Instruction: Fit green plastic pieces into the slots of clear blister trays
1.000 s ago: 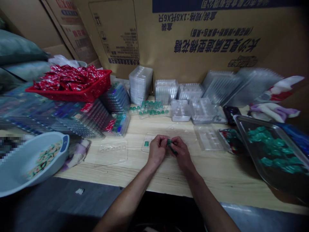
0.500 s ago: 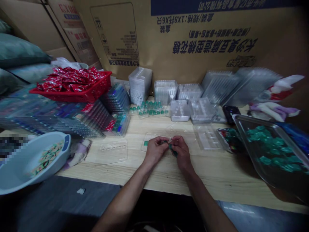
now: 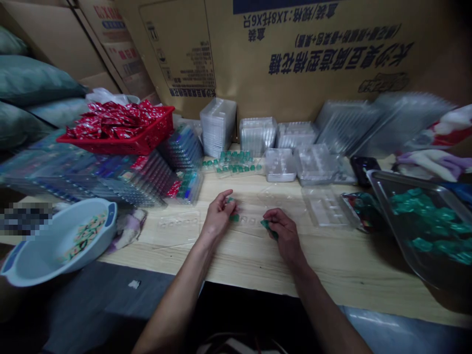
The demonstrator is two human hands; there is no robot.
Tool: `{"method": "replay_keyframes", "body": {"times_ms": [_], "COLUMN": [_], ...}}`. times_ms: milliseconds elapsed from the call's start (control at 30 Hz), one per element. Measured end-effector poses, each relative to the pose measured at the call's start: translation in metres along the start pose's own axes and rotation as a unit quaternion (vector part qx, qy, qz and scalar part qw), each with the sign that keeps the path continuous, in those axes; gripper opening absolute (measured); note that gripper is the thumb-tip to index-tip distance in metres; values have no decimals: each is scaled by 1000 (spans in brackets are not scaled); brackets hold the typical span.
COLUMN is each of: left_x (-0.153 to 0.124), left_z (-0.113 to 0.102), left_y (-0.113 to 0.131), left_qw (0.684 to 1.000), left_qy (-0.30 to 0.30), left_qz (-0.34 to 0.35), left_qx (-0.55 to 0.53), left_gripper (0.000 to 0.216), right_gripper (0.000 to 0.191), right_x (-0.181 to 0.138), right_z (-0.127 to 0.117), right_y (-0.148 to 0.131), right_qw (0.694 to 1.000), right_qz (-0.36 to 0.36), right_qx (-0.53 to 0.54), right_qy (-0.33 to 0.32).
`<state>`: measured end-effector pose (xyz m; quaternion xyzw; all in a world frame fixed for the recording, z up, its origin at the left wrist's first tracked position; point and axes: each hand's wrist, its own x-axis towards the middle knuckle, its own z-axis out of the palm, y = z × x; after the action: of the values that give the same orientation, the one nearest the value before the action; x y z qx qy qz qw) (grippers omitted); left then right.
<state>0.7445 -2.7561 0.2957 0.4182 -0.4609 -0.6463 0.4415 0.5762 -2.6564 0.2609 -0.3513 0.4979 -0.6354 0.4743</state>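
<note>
My left hand (image 3: pixel 218 212) is over the left end of a clear plastic tray (image 3: pixel 254 231), its thumb and forefinger pinched on a small green piece (image 3: pixel 230 200). Just below those fingertips, another green piece (image 3: pixel 235 218) sits in the tray's leftmost hollow. Bare round hollows show to its right. My right hand (image 3: pixel 283 230) is by the tray's right end, closed around dark green wrapped pieces (image 3: pixel 269 229) that partly stick out past the fingertips. How many it holds is hidden.
A metal tray (image 3: pixel 401 246) of green wrapped pieces stands at right. Behind are stacked clear trays (image 3: pixel 217 125) and filled trays with green pieces (image 3: pixel 236 161). At left are a red basket (image 3: pixel 147 140) of red packets, stacked filled boxes (image 3: pixel 147 182) and a blue basin (image 3: pixel 40 260).
My hands have moved apart from their meeting point over the tray. The left went left to the tray's end with a green piece; the right kept its green pieces. The view shifted slightly.
</note>
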Motion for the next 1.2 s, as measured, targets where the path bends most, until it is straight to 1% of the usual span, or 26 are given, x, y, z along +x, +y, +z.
{"method": "replay_keyframes", "body": {"times_ms": [67, 167, 200, 333, 467, 567, 633, 800, 900, 967, 1067, 1133, 1200], "left_x": [-2, -4, -5, -7, -8, -8, -8, -4, 1, 5, 9, 11, 12], "left_z": [-1, -2, -3, -7, -9, -8, -8, -9, -12, -14, -16, -17, -17], "left_y": [-3, -6, -5, -2, -1, -2, -4, -7, -9, -11, -13, -13, -14], "left_qw": [1000, 999, 999, 996, 985, 978, 981, 992, 994, 981, 945, 926, 911], "left_qy": [-18, -42, -44, -65, -105, -107, -97, -89, -93, -109, -146, -172, -201], "left_qz": [6, -6, -10, -36, -94, -112, -105, -76, -16, 45, 121, 148, 157], "left_qx": [15, 15, 8, -38, -102, -138, -129, -49, 57, 155, 265, 302, 323], "left_gripper": [42, 32, 33, 48, 37, 32, 31, 38, 30, 23, 17, 14, 12], "right_gripper": [13, 11, 11, 9, 9, 9, 8, 7, 6, 6, 7, 8, 9], "right_x": [-2, -4, -5, -5, -5, -4, -4, -3, -2, -2, -1, -1, -1], "right_z": [1, 2, 2, 4, 4, 2, 2, 1, 2, 3, 3, 3, 3], "right_y": [2, 2, 1, -2, 1, 3, 4, 4, 5, 5, 6, 7, 7], "right_qw": [999, 996, 995, 993, 993, 993, 993, 990, 984, 981, 978, 978, 978], "right_qz": [-2, -6, -9, -21, -11, -10, -15, -21, -35, -42, -41, -36, -31], "right_qx": [-41, -81, -91, -110, -113, -116, -115, -138, -167, -184, -196, -198, -199], "right_qy": [-14, -32, -35, -38, -29, -25, -24, -32, -44, -52, -55, -52, -50]}}
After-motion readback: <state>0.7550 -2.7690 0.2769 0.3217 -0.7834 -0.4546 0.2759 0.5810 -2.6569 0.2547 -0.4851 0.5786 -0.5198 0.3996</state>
